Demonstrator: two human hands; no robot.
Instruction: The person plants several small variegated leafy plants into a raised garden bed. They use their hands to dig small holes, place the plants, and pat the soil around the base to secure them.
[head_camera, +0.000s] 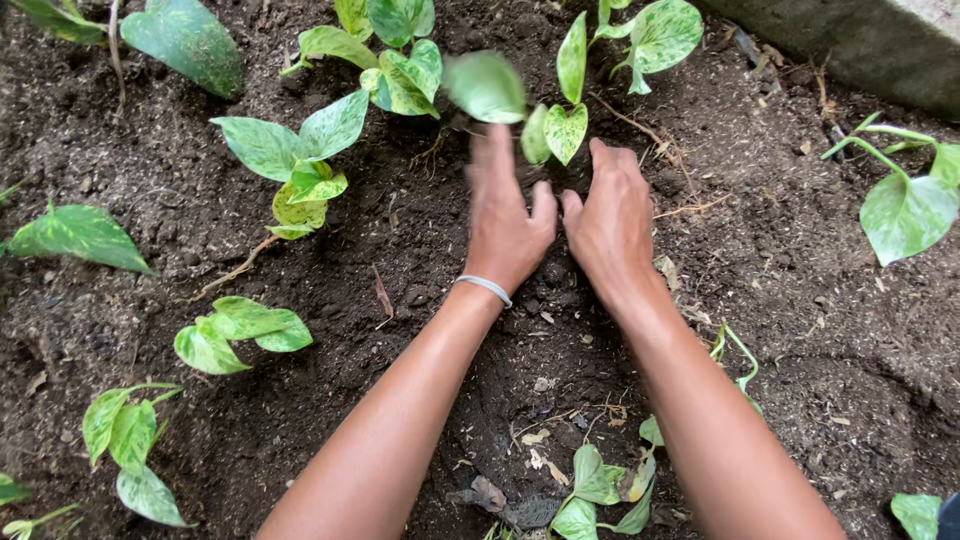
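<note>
Head view: left hand (505, 225) and right hand (610, 225) press flat, grasping nothing, around the cutting (558, 125); hard pressing may snap its stem.

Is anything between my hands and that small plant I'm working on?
Nothing visible. The left hand and right hand rest on the soil at the base of the plant, close together.

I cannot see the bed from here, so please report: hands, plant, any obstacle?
Left hand and right hand flat on soil, holding nothing. Small variegated cutting upright at the fingertips. Nothing between hands and cutting.
</note>
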